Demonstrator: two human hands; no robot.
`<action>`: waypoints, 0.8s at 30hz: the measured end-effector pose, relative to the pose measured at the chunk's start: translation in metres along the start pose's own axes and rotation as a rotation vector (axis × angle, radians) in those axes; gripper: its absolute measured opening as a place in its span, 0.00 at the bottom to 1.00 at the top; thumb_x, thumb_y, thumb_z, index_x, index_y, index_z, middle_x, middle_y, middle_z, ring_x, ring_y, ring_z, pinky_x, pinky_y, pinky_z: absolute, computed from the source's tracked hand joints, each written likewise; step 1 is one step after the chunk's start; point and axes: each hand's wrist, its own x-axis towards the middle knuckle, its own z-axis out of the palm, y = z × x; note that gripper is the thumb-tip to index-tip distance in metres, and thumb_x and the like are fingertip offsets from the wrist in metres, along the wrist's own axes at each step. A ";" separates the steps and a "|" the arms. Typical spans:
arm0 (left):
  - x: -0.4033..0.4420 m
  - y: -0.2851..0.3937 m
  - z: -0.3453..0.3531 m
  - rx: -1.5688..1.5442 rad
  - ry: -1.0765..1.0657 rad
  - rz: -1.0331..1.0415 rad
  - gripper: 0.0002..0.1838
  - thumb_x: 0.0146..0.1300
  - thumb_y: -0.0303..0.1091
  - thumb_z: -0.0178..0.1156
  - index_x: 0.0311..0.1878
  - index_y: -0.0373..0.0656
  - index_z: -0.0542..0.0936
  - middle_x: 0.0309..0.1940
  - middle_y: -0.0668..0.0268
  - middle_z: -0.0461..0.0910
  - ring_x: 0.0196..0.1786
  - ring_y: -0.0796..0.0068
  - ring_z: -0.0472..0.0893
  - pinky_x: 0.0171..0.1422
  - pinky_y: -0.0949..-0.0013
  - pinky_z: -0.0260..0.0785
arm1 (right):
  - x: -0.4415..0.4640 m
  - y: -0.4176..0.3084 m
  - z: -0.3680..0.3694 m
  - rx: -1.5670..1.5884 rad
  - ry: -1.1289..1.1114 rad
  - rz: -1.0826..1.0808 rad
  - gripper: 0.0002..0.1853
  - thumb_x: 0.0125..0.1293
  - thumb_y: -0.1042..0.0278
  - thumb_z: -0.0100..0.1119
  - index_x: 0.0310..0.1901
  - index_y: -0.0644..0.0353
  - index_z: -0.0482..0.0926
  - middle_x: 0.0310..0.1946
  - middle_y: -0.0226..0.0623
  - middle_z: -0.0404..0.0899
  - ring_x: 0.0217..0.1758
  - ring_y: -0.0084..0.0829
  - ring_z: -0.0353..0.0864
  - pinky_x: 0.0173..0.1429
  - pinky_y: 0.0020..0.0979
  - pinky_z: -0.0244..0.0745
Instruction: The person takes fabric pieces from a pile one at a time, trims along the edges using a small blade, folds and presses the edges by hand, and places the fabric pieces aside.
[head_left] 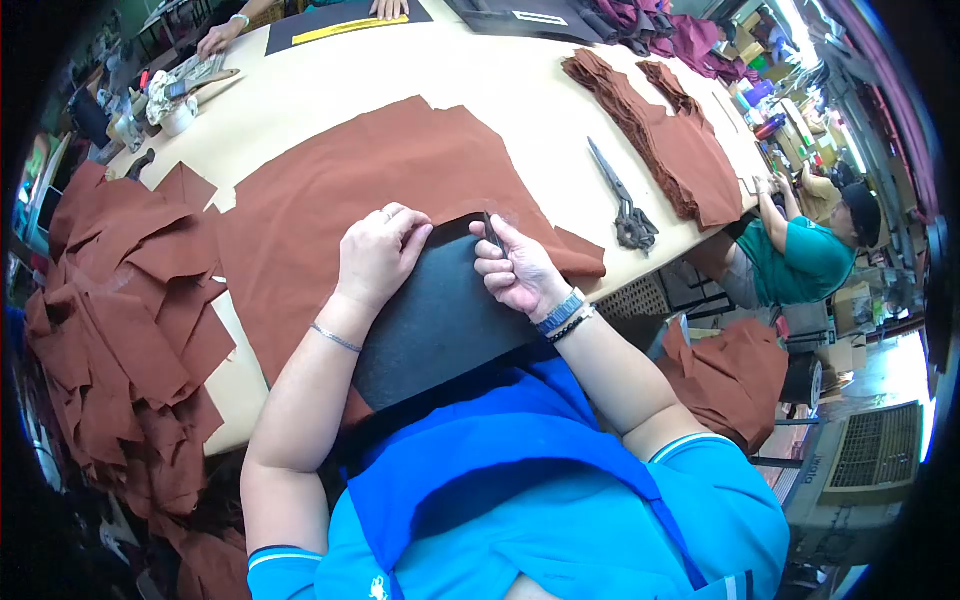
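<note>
A black sheet (440, 320) slants from the brown fabric (375, 150) on the table down toward my lap. My left hand (383, 255) is closed at the sheet's upper left corner, thumb and fingers pinched on its edge. At the upper right corner, my right hand (520, 268) is wrapped round a small dark pointed tool (492, 230); its exact kind is too small to tell. Some thin pale threads or clear scraps lie just beyond the tool tip. Large dark scissors (622, 195) rest on the table to the right of my right hand.
Brown fabric scraps (120, 320) heap over the left edge. Stacked brown pieces (660, 140) lie at right. Across the table, another person's hands are by a yellow ruler (350, 29). A person in green (810, 255) sits at right. A brush (205, 82) rests on a white pot (178, 118).
</note>
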 end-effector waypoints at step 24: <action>0.003 0.003 -0.005 0.018 -0.033 0.004 0.04 0.63 0.34 0.66 0.37 0.46 0.85 0.33 0.67 0.83 0.33 0.69 0.83 0.39 0.66 0.76 | -0.012 0.006 0.005 -0.085 -0.012 -0.057 0.19 0.79 0.46 0.46 0.50 0.55 0.72 0.24 0.23 0.64 0.19 0.15 0.57 0.19 0.16 0.52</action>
